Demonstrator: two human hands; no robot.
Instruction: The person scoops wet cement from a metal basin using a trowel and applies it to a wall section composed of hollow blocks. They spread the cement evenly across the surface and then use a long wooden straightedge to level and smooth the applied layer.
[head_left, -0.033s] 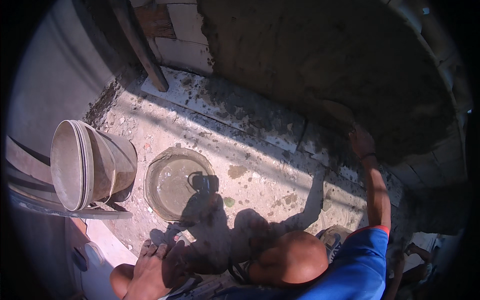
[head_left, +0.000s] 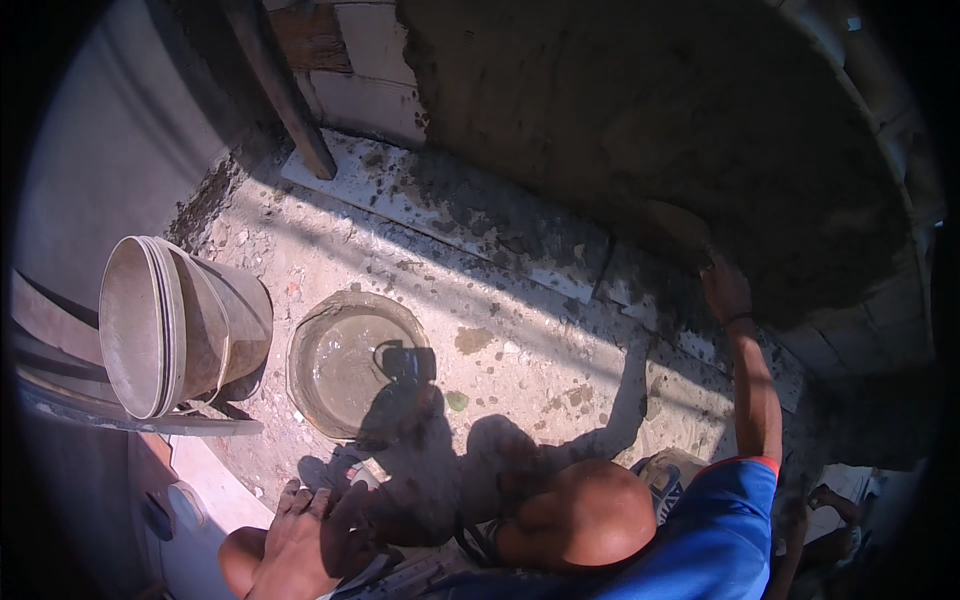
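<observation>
Two bare hands worked apart on either side of a round basin (head_left: 302, 360) of wet grey mortar (head_left: 340, 365), seen from the head camera of a person crouched on a sunlit, splattered floor (head_left: 520, 385). The right hand (head_left: 726, 288), a dark band (head_left: 737, 315) at its wrist, reached well to the right of the basin and beyond it, its fingers closed around a handle. Deep shade made the tool hard to read, but it looked like a trowel (head_left: 680, 218), its blade at the dark, mortar-coated wall (head_left: 620, 110), up and to the right of the basin. The left hand (head_left: 308, 540) gripped nothing, its fingers loosely spread over the left knee (head_left: 240, 560), just on the near side of the basin.

A pale, stained pail (head_left: 245, 325) with a wire-like handle sat just left of the basin. Beyond the basin, white boards (head_left: 350, 175) spotted with mortar ran along the foot of the wall, and a wooden post (head_left: 285, 110) met one of them; above lay uncoated pale blocks (head_left: 375, 50). To the basin's right, near it, lay a small green scrap (head_left: 457, 401). The bare right knee (head_left: 590, 510) and a blue sleeve (head_left: 725, 515) with a red edge filled the nearer ground, right of the basin, while the person's shadow fell across its nearer right side.
</observation>
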